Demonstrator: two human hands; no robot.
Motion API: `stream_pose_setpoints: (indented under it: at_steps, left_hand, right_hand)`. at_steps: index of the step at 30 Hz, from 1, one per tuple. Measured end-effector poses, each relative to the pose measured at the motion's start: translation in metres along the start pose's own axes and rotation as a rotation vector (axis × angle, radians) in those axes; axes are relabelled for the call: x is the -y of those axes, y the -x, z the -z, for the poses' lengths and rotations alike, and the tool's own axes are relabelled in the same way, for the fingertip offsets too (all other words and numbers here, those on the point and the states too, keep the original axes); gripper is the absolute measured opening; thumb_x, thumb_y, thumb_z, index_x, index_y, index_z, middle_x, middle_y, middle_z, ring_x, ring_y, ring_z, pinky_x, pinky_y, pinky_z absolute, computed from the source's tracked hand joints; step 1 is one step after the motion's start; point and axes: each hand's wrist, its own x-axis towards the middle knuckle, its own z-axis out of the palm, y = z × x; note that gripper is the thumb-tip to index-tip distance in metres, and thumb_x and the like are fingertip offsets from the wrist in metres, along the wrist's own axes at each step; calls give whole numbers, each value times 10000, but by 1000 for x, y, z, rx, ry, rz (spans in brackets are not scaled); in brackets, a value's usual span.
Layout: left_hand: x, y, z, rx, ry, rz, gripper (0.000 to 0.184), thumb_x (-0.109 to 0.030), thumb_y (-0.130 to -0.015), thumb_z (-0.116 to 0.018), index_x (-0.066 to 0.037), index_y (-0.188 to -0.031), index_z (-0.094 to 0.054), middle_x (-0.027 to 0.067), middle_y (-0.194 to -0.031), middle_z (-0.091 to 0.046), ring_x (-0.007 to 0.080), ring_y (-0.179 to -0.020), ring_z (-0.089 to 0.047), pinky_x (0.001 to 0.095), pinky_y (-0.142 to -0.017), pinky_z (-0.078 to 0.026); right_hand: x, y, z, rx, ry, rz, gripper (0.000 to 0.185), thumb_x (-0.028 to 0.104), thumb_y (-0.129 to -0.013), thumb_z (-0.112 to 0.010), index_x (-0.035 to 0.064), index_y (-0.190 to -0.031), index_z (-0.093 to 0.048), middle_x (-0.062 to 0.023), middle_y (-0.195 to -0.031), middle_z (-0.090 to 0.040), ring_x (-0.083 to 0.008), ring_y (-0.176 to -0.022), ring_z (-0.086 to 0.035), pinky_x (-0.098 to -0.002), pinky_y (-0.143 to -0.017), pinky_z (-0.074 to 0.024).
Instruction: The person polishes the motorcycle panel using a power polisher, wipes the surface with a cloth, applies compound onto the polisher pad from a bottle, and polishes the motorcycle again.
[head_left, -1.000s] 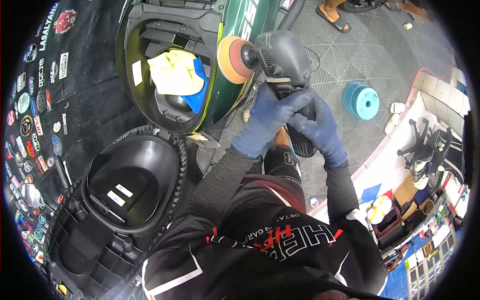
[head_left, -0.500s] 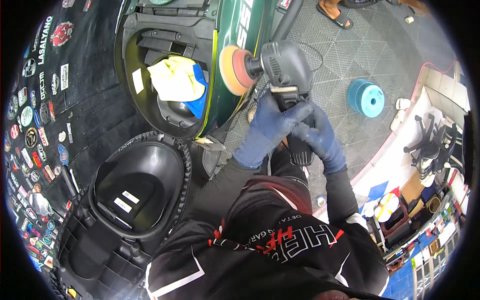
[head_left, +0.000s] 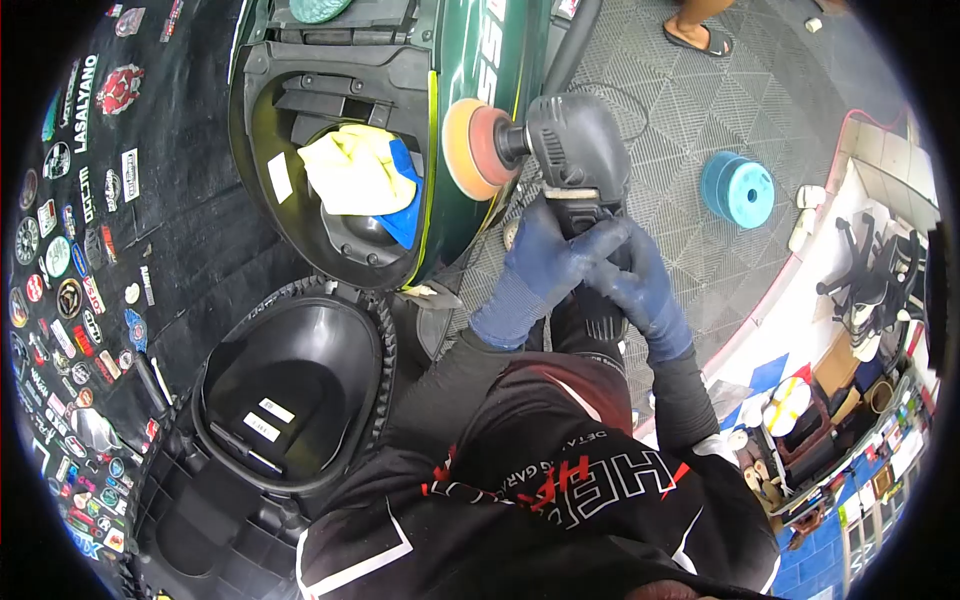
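A black power polisher (head_left: 582,145) is held in both gloved hands, its body upright in view. Its orange and yellow round pad (head_left: 472,148) faces left and rests against or very near the green side panel (head_left: 470,80) of a scooter. My left hand (head_left: 548,262), in a blue glove, is wrapped round the polisher just below its head. My right hand (head_left: 645,285), also gloved, grips the handle beside it, the fingers of both hands close together. In the scooter's open storage well lie a yellow cloth (head_left: 355,175) and a blue cloth (head_left: 402,200).
The raised black seat underside (head_left: 290,390) is at lower left, by a dark stickered surface (head_left: 190,200). A turquoise spool (head_left: 738,190) stands on the grey tiled floor (head_left: 690,120). Another person's sandalled foot (head_left: 700,35) is at the top. Boxes and a black rack (head_left: 875,280) are at right.
The polisher and both hands sit slightly lower in view, the grip unchanged. The scooter and spool have shifted in view, and only one of the other person's feet now shows clearly.
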Motion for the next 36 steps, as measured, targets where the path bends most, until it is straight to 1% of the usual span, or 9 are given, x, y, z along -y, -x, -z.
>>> stream_pose_setpoints:
  at_steps: [4,10,12,13,16,20,22,26,36]
  left_hand:
    - [-9,-5,7,0,-154,2,359,-102,-879,-719,16,-1199,-609,77,-1037,-677,134,-888,-647,298,-783,-542]
    - [-16,-4,1,-14,-4,-72,447,-173,-839,-766,4,-1216,-603,94,-1063,-674,163,-892,-654,338,-814,-551]
    - [-22,-10,3,26,-60,-38,401,-188,-797,-802,4,-1099,-621,60,-951,-688,137,-839,-670,303,-771,-553]
    - [-19,-16,1,8,-4,-75,390,-185,-798,-802,2,-1092,-626,66,-956,-695,135,-847,-676,303,-766,-555]
    - [-33,-30,3,109,-61,37,463,-156,-836,-763,5,-1236,-593,88,-1080,-674,154,-930,-657,329,-817,-548]
    - [-44,-29,-12,10,-69,-27,455,-125,-841,-750,9,-1243,-583,85,-1083,-672,146,-920,-655,320,-814,-548]
    - [-42,-33,-16,-55,41,-11,312,-199,-792,-791,-4,-1007,-673,58,-870,-712,134,-790,-685,313,-737,-554]
    - [-43,-41,-21,-84,40,-48,300,-182,-793,-779,-2,-1012,-681,63,-866,-715,127,-785,-686,311,-726,-554]
    - [-50,-41,-21,-106,86,-16,350,-177,-766,-791,-13,-1044,-655,55,-878,-705,139,-797,-687,313,-739,-557]
  right_hand:
    - [7,-8,4,26,121,-9,623,189,-861,-754,-11,-1387,-487,-94,-1152,-638,-146,-1032,-607,-329,-905,-515]
    - [10,-3,1,7,256,-24,626,186,-847,-749,-18,-1376,-484,-97,-1164,-624,-141,-1009,-613,-317,-895,-524]
    - [12,-7,-1,-17,98,17,645,183,-838,-745,-18,-1387,-473,-97,-1164,-620,-141,-1009,-615,-312,-888,-532]
    - [15,-9,0,-37,118,-13,727,344,-823,-814,-13,-1360,-477,-92,-1180,-625,-164,-1054,-621,-343,-930,-521]
    - [35,-22,1,-66,113,-11,617,175,-826,-743,-15,-1356,-490,-93,-1146,-631,-140,-996,-618,-315,-873,-537]
    - [52,-29,21,12,168,-40,587,192,-815,-753,-15,-1312,-517,-104,-1100,-656,-139,-967,-626,-320,-846,-537]
    - [59,-33,24,9,350,-17,585,211,-801,-766,-16,-1286,-532,-118,-1063,-670,-150,-944,-630,-327,-833,-532]
    - [62,-37,29,10,224,-61,592,219,-794,-775,-17,-1280,-533,-127,-1071,-670,-169,-936,-635,-337,-846,-527]
    - [66,-43,30,59,378,64,568,220,-799,-746,-18,-1269,-534,-126,-992,-672,-165,-866,-623,-329,-802,-519]
